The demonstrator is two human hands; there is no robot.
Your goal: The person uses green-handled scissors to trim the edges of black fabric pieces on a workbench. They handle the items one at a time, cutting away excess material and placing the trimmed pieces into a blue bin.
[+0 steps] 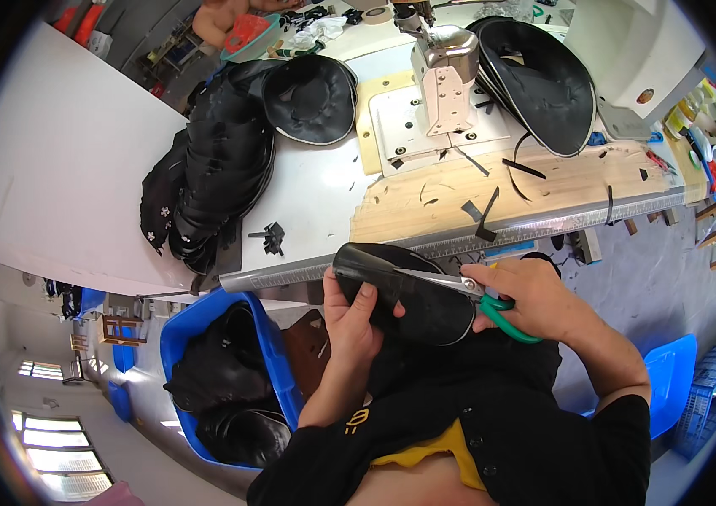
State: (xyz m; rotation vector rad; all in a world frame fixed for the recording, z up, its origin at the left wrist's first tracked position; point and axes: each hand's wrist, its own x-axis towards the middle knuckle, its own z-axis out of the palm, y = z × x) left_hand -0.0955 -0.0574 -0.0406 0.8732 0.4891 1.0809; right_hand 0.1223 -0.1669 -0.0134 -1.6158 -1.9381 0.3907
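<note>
My left hand (353,327) grips a black leather shoe upper (434,316) with a pale edge, thumb on top and fingertips showing through its opening. In my right hand (525,291) are green-handled scissors (507,322). Their metal blades point left and lie against the upper's rim; whether they are cutting cannot be made out. Both hands are in front of the table's near edge, above my lap. Beyond them, thin black scraps (484,221) are scattered on the wooden part of the tabletop.
A sewing machine (446,80) stands at the table's middle. Stacked black uppers lie left (223,160) and right (539,84) of it. A blue bin (174,337) with black pieces is at lower left. A metal ruler strip (290,274) lines the edge. Another person's arm (213,24) shows far back.
</note>
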